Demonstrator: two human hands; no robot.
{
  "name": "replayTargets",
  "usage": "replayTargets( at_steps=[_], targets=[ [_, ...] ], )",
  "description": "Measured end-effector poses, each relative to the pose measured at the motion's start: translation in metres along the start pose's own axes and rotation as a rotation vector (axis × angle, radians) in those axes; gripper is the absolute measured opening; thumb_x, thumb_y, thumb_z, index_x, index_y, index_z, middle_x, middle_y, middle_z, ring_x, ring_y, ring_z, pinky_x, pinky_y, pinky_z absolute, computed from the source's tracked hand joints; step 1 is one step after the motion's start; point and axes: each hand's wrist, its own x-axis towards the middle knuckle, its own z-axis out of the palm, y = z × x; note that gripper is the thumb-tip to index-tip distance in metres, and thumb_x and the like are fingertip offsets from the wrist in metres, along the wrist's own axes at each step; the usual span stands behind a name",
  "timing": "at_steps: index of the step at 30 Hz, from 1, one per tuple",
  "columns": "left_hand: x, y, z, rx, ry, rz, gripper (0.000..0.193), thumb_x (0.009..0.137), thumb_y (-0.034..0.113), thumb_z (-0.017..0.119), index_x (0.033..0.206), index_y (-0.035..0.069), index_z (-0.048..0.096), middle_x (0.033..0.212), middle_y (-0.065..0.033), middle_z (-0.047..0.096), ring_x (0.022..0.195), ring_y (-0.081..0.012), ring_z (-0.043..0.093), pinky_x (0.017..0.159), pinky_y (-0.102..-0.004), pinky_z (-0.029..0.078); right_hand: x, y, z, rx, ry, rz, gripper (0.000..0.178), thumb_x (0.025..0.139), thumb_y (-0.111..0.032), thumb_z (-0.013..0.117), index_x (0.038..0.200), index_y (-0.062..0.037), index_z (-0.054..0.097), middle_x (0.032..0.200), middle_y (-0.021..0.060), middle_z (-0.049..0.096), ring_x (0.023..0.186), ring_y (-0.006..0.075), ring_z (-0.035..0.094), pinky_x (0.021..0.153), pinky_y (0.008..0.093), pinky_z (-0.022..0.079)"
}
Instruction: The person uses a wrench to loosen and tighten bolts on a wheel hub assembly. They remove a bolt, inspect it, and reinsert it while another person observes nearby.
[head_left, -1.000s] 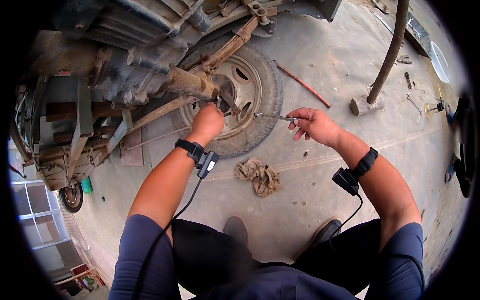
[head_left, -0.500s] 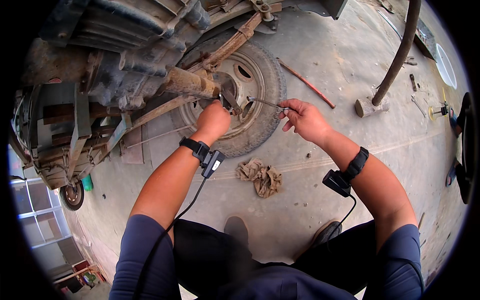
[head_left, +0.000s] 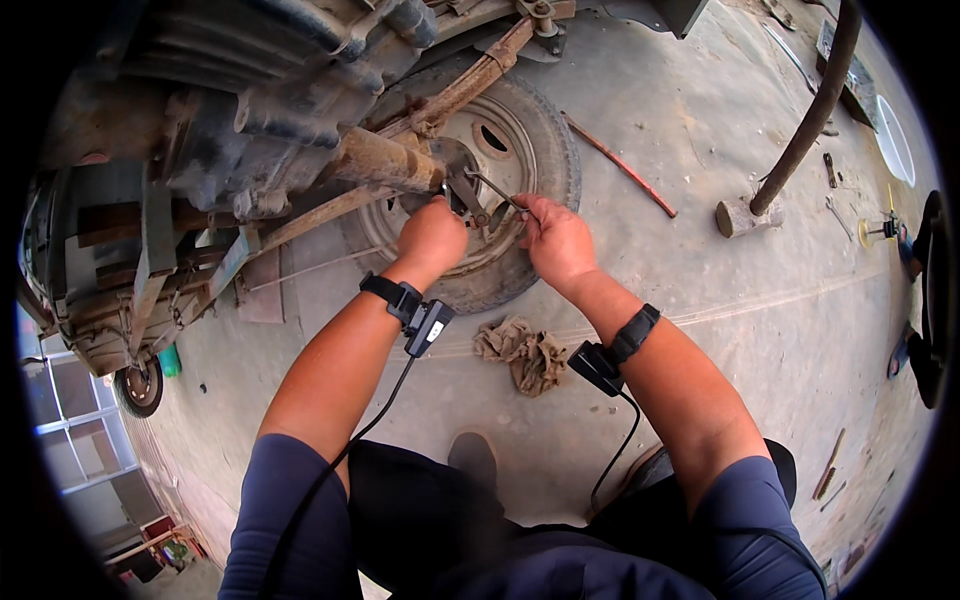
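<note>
My left hand (head_left: 432,240) is closed beside the brake lever (head_left: 462,190) at the end of the rusty axle (head_left: 385,163). A bit of shiny metal shows above its fingers, but what they grip is hidden. My right hand (head_left: 556,238) pinches the end of a slim metal wrench (head_left: 496,187). The wrench slants up and left, its far end close to the lever; whether it touches a bolt I cannot tell. Behind both hands is the wheel, with a pale rim (head_left: 515,160) and a worn black tire (head_left: 562,140).
A brown crumpled rag (head_left: 525,352) lies on the concrete below the wheel. To the right are a red rod (head_left: 625,168) and a wooden-headed mallet (head_left: 748,215). Farther right sit scattered tools and a white basin (head_left: 893,140). The vehicle's rusty underbody (head_left: 240,150) fills the upper left.
My right hand has moved left with the wrench, bringing the wrench's far end up near the lever. The left hand has stayed almost in place.
</note>
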Motion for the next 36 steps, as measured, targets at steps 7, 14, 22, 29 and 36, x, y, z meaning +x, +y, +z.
replayTargets(
  at_steps=[7, 14, 22, 29, 36],
  targets=[
    [0.000, -0.001, 0.000, -0.003, -0.004, 0.018, 0.035, 0.092, 0.021, 0.046, 0.111, -0.006, 0.059, 0.096, -0.0299, 0.066, 0.090, -0.0474, 0.063, 0.081, -0.0539, 0.050, -0.008, 0.004, 0.003, 0.146, -0.056, 0.109, 0.032, 0.089, -0.001, 0.051, 0.114, -0.0110, 0.068, 0.104, 0.0155, 0.068, 0.088, 0.0369, 0.066, 0.078, 0.0450, 0.053],
    [0.002, -0.004, 0.002, -0.009, -0.002, 0.020, 0.035, 0.092, 0.020, 0.046, 0.111, -0.006, 0.059, 0.095, -0.0296, 0.067, 0.089, -0.0468, 0.064, 0.079, -0.0536, 0.050, 0.001, 0.004, -0.002, -0.089, -0.015, -0.101, 0.033, 0.087, 0.000, 0.054, 0.113, -0.0114, 0.070, 0.102, 0.0164, 0.069, 0.090, 0.0372, 0.066, 0.080, 0.0438, 0.054],
    [0.001, -0.003, 0.002, 0.000, 0.017, 0.041, 0.034, 0.093, 0.020, 0.047, 0.110, -0.007, 0.058, 0.093, -0.0294, 0.067, 0.086, -0.0475, 0.063, 0.078, -0.0541, 0.050, 0.006, 0.000, -0.008, -0.040, -0.089, -0.021, 0.031, 0.087, -0.003, 0.053, 0.111, -0.0098, 0.072, 0.102, 0.0164, 0.069, 0.093, 0.0377, 0.066, 0.082, 0.0432, 0.053],
    [0.001, -0.002, 0.000, -0.008, 0.000, 0.018, 0.033, 0.092, 0.018, 0.047, 0.108, -0.007, 0.059, 0.094, -0.0306, 0.066, 0.087, -0.0476, 0.063, 0.078, -0.0544, 0.050, 0.008, -0.007, -0.010, -0.051, -0.140, 0.003, 0.033, 0.088, -0.004, 0.053, 0.114, -0.0098, 0.071, 0.103, 0.0167, 0.069, 0.095, 0.0383, 0.065, 0.085, 0.0430, 0.053],
    [0.000, 0.001, -0.002, 0.033, -0.015, 0.000, 0.029, 0.092, 0.018, 0.051, 0.109, -0.004, 0.060, 0.100, -0.0266, 0.069, 0.094, -0.0441, 0.066, 0.082, -0.0515, 0.053, 0.003, -0.002, -0.002, 0.030, -0.166, 0.035, 0.034, 0.091, -0.009, 0.055, 0.122, -0.0119, 0.068, 0.110, 0.0170, 0.067, 0.101, 0.0382, 0.063, 0.089, 0.0430, 0.051]
  ],
)
